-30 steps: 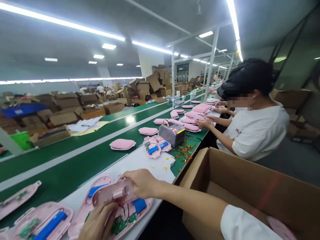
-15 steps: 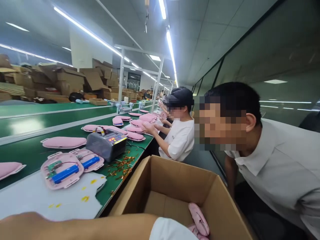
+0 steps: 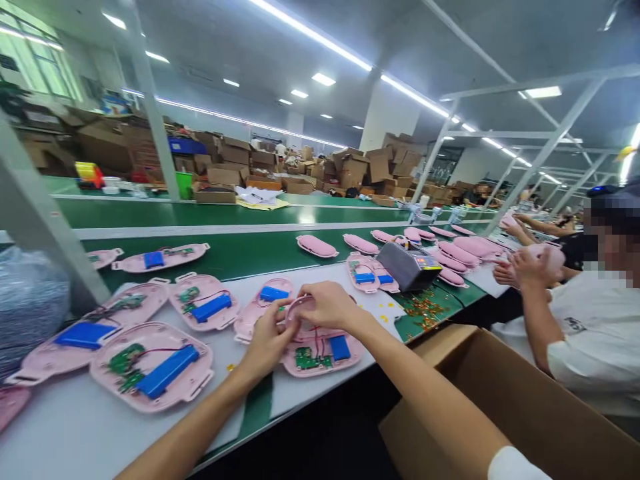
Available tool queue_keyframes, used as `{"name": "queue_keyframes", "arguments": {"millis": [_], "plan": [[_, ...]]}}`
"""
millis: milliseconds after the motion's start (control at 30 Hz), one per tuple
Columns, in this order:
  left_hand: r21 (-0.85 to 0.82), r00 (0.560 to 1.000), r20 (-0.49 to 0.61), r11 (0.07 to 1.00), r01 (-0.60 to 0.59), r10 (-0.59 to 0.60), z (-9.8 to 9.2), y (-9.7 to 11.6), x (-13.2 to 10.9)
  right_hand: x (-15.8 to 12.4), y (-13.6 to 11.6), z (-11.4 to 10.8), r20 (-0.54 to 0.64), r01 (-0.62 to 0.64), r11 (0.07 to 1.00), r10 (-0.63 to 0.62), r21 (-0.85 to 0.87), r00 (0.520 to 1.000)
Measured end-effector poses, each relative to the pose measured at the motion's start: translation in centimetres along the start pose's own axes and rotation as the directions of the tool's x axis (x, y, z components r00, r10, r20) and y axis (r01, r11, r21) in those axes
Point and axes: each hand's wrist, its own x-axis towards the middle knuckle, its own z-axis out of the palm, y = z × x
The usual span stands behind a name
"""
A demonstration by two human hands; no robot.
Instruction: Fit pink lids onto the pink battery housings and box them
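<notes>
My left hand (image 3: 270,335) and my right hand (image 3: 330,305) meet over the worktable, both closed on a curved pink plastic shell (image 3: 301,307). Fingers cover much of that shell. Just below it lies an open pink casing (image 3: 295,369) with a green circuit board (image 3: 307,359) and a blue battery (image 3: 340,347) inside. Behind my left fingers, another open casing (image 3: 247,320) is partly hidden. To the left are more opened casings, among them a large one (image 3: 150,398) with its own blue battery (image 3: 169,371) and wires.
A grey device (image 3: 405,267) with a lit panel stands at right, beside orange scraps (image 3: 425,310). Closed pink cases (image 3: 457,253) lie beyond it. A cardboard box (image 3: 480,393) sits below the table edge. A co-worker (image 3: 590,333) handles a pink piece at far right. A metal post (image 3: 55,213) rises at left.
The view has swung left along the table. One forearm crossed the bottom before; both my hands now show, closed on the pink shell. The person leaning in at right has left the view.
</notes>
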Motion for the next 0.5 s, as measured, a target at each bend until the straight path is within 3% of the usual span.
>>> {"name": "queue_keyframes", "arguments": {"millis": [300,500], "plan": [[-0.204,0.999,0.035,0.979,0.021,-0.015,0.7,-1.7,0.9,0.3,1.2,0.4,0.138,-0.060,0.995,0.049,0.082,0.989],[-0.144,1.000,-0.004,0.989,0.023,-0.024,0.9,-1.4,1.0,0.4,0.5,0.5,0.062,-0.128,0.990,0.132,-0.063,0.989]]}}
